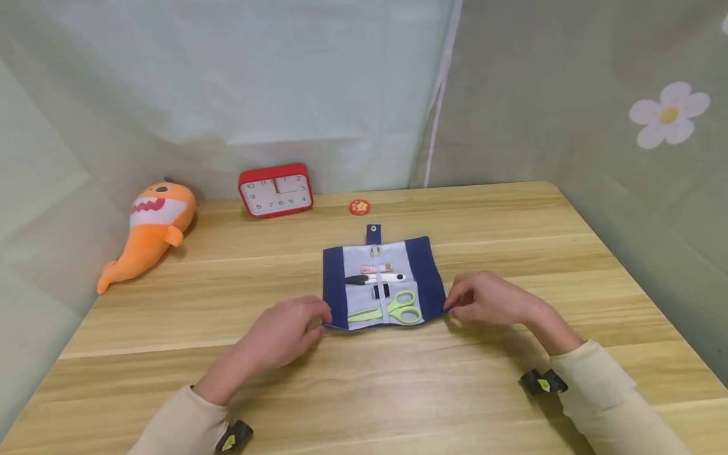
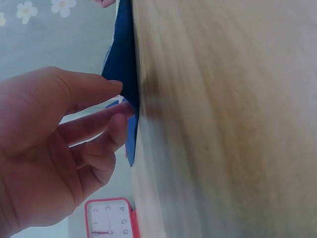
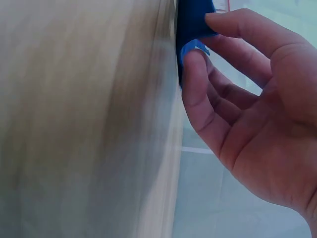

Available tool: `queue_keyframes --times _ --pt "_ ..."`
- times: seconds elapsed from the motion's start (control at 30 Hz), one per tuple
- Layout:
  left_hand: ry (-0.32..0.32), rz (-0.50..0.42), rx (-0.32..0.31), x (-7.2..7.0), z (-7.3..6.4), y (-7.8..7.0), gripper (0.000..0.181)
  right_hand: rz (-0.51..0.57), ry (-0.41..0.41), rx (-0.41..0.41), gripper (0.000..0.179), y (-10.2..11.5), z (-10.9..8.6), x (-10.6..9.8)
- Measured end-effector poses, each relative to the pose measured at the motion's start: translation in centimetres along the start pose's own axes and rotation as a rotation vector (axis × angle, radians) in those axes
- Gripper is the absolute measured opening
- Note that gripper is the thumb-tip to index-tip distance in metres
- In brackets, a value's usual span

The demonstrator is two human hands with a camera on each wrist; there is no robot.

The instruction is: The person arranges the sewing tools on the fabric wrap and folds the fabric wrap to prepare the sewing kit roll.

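A navy sewing kit case with a pale lining lies unfolded on the table, its front edge slightly raised. Across its middle, an elastic band holds green-handled scissors, a black thread spool and a black-and-white tool. My left hand pinches the case's front left corner, thumb and finger on the fabric in the left wrist view. At the opposite front corner, my right hand pinches the navy fabric. A snap strap sticks out from the far edge.
Behind the case stand a red alarm clock and a small round red badge with a star. An orange plush shark leans at the table's back left. Cloth curtains hang close behind the wooden table.
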State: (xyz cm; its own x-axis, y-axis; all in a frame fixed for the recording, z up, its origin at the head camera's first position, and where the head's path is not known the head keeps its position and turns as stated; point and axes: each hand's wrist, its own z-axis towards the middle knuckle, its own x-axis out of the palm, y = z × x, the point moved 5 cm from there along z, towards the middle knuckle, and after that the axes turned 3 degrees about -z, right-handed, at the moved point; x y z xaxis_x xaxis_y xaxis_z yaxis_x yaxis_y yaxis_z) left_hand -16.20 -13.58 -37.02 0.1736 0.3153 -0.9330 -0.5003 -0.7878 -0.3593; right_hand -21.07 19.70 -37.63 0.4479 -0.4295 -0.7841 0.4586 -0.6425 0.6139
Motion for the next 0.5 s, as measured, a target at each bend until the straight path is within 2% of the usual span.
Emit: queue_keyframes --times 0.1,0.17,0.27,0.4,0.5 --pt "0.015 -0.050 -0.030 -0.1 0.1 0.3 0.011 -0.011 -0.045 -0.063 0.015 0.0 0.0 -0.3" --pt "0.022 -0.087 -0.050 -0.2 0.2 0.6 0.011 -0.004 -0.054 -0.076 0.013 -0.1 -0.1 -0.3" --pt "0.024 -0.140 -0.075 -0.4 0.3 1.0 0.010 0.045 -0.029 -0.038 0.010 -0.3 -0.1 -0.4" --pt "0.037 -0.219 -0.119 -0.4 0.5 1.6 0.009 0.124 0.020 0.049 0.016 -0.7 0.1 -0.3" --pt "0.057 -0.295 -0.164 -0.3 0.6 2.0 0.011 0.143 0.029 0.080 0.016 -0.8 0.5 -0.4"
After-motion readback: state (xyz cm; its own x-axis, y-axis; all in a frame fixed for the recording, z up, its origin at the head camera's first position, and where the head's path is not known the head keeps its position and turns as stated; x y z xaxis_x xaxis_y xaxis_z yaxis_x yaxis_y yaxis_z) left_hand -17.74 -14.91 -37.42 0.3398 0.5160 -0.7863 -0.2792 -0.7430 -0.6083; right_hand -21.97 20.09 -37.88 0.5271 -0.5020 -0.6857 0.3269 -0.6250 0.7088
